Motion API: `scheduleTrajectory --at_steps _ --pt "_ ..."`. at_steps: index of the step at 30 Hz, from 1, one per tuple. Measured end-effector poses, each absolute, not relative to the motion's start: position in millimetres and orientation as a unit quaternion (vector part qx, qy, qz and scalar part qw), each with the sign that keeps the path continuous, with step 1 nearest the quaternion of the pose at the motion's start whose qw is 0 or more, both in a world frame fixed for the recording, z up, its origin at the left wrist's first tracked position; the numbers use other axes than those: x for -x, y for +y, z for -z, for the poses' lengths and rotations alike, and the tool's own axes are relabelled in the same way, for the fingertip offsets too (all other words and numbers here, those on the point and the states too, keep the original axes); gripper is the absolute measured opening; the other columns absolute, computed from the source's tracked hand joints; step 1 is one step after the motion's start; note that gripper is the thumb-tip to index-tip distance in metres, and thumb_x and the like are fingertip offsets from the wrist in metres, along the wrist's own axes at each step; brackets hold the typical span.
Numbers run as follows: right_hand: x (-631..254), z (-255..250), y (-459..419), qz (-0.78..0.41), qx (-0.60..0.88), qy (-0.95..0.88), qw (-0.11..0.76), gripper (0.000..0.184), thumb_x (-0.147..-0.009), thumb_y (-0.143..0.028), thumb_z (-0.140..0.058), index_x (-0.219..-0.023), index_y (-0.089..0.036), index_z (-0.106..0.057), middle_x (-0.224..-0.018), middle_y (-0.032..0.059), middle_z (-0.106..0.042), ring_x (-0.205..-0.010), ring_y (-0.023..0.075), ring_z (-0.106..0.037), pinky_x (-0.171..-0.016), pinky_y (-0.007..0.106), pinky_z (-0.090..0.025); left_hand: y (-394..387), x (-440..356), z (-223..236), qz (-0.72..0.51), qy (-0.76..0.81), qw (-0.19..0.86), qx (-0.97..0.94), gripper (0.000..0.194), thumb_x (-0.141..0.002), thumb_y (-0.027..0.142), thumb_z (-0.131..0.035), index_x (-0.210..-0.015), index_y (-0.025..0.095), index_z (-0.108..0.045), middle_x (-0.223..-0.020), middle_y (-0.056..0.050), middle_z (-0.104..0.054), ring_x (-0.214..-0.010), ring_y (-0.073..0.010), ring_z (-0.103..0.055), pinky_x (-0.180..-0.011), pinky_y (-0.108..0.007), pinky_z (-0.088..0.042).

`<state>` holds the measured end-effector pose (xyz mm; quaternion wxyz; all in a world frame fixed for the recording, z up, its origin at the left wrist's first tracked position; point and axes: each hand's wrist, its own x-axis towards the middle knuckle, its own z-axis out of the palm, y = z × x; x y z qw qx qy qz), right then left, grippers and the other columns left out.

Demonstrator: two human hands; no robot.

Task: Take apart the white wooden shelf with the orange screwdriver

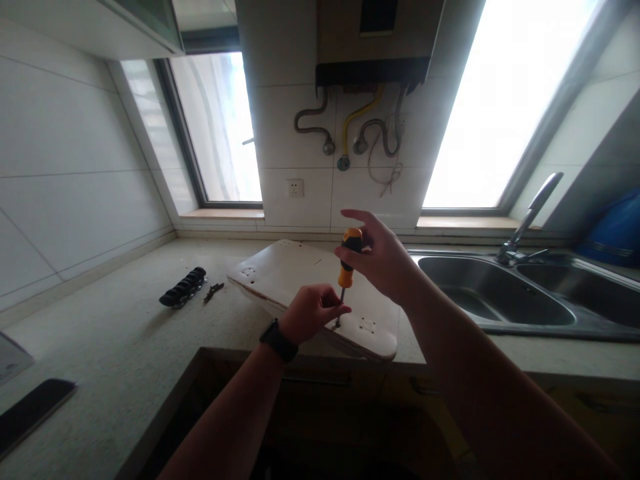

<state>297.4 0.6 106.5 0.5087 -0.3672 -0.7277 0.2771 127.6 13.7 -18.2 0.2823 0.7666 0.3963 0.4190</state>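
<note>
My right hand (383,257) holds an orange and black screwdriver (352,248) by its handle, the index finger stretched out past it. The tool stands nearly upright with its shaft pointing down. Wearing a black watch, my left hand (315,312) pinches around the lower shaft, just above the board; whether a screw is also in the fingertips cannot be made out. Beneath both hands lies a white board (295,273) with rounded corners and groups of small holes. A small dark piece (337,325) shows at the board's near edge, under the left fingertips.
On the counter (130,333) to the left lie a black ribbed object (184,287) and a small pile of screws (213,291). A dark flat object (37,407) lies nearer. At right are a steel sink (490,327) and faucet (530,217). A socket (295,188) is on the wall.
</note>
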Motion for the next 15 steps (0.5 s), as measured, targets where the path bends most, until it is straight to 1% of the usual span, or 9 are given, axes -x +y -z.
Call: scheduleTrajectory --at_steps 3,5,7,9,11,12,14,15 --pt "-295.8 -105.8 3.4 -0.339 0.334 -0.703 0.529 0.063 -0.072 -0.024 -0.073 -0.132 -0.021 -0.052 -0.097 0.0029 -0.065 -0.085 0.0183 -0.064 -0.081 0.039 -0.058 15.4 -128.2 19.1 -0.444 0.414 0.267 -0.749 0.038 -0.082 0.048 -0.081 -0.07 0.018 -0.062 -0.065 0.001 -0.064 -0.061 -0.0133 -0.053 -0.058 -0.025 -0.037" --pt "-294.7 -105.7 3.8 -0.371 0.32 -0.69 0.532 0.059 -0.07 -0.021 -0.071 -0.126 -0.019 -0.053 -0.103 0.007 -0.069 -0.093 0.0217 -0.068 -0.091 0.044 -0.058 15.3 -128.5 19.5 -0.455 0.421 0.273 -0.736 0.04 -0.08 0.05 -0.082 -0.07 0.018 -0.061 -0.064 0.002 -0.063 -0.061 -0.0131 -0.052 -0.057 -0.025 -0.037" --pt "-293.8 -106.3 2.7 -0.375 0.315 -0.686 0.539 0.054 -0.069 -0.021 -0.069 -0.121 -0.018 -0.055 -0.109 0.0103 -0.071 -0.1 0.0241 -0.07 -0.097 0.048 -0.057 14.3 -128.5 19.2 -0.461 0.419 0.292 -0.725 0.042 -0.077 0.053 -0.084 -0.07 0.018 -0.061 -0.064 0.002 -0.062 -0.061 -0.0131 -0.053 -0.057 -0.026 -0.038" --pt "-293.6 -107.6 0.8 -0.355 0.318 -0.688 0.548 0.05 -0.07 -0.021 -0.068 -0.119 -0.017 -0.058 -0.111 0.0115 -0.072 -0.101 0.0248 -0.07 -0.098 0.049 -0.057 13.1 -127.5 18.0 -0.464 0.41 0.316 -0.719 0.043 -0.075 0.056 -0.085 -0.072 0.018 -0.063 -0.065 0.002 -0.063 -0.061 -0.0134 -0.054 -0.057 -0.026 -0.039" --pt "-294.8 -109.5 -1.3 -0.339 0.318 -0.685 0.561 0.048 -0.071 -0.021 -0.067 -0.119 -0.016 -0.06 -0.111 0.0112 -0.073 -0.1 0.0245 -0.071 -0.096 0.049 -0.058 12.2 -124.5 16.3 -0.455 0.394 0.332 -0.726 0.042 -0.076 0.056 -0.085 -0.079 0.018 -0.067 -0.072 0.0 -0.068 -0.065 -0.0148 -0.059 -0.061 -0.027 -0.044" --pt "-296.2 -110.6 -2.1 -0.333 0.317 -0.681 0.57 0.048 -0.072 -0.021 -0.067 -0.118 -0.016 -0.06 -0.11 0.0109 -0.073 -0.099 0.0243 -0.071 -0.095 0.048 -0.059 11.8 -122.2 15.5 -0.444 0.384 0.329 -0.74 0.041 -0.076 0.055 -0.085 -0.086 0.018 -0.069 -0.08 -0.002 -0.072 -0.071 -0.0164 -0.062 -0.066 -0.029 -0.046" --pt "-300.8 -112.5 -3.4 -0.318 0.316 -0.674 0.588 0.047 -0.072 -0.021 -0.067 -0.118 -0.016 -0.061 -0.108 0.0102 -0.073 -0.097 0.0239 -0.071 -0.092 0.047 -0.06 10.5 -116.5 14.8 -0.405 0.363 0.292 -0.787 0.042 -0.078 0.052 -0.085 -0.102 0.02 -0.073 -0.098 -0.005 -0.076 -0.088 -0.0209 -0.067 -0.08 -0.033 -0.05" --pt "-304.0 -113.1 -3.7 -0.308 0.316 -0.671 0.596 0.046 -0.072 -0.021 -0.067 -0.118 -0.016 -0.062 -0.107 0.0098 -0.073 -0.097 0.0236 -0.071 -0.091 0.046 -0.06 9.5 -113.6 15.0 -0.38 0.353 0.263 -0.814 0.043 -0.079 0.05 -0.085 -0.109 0.02 -0.074 -0.105 -0.007 -0.076 -0.097 -0.0231 -0.067 -0.087 -0.036 -0.049"
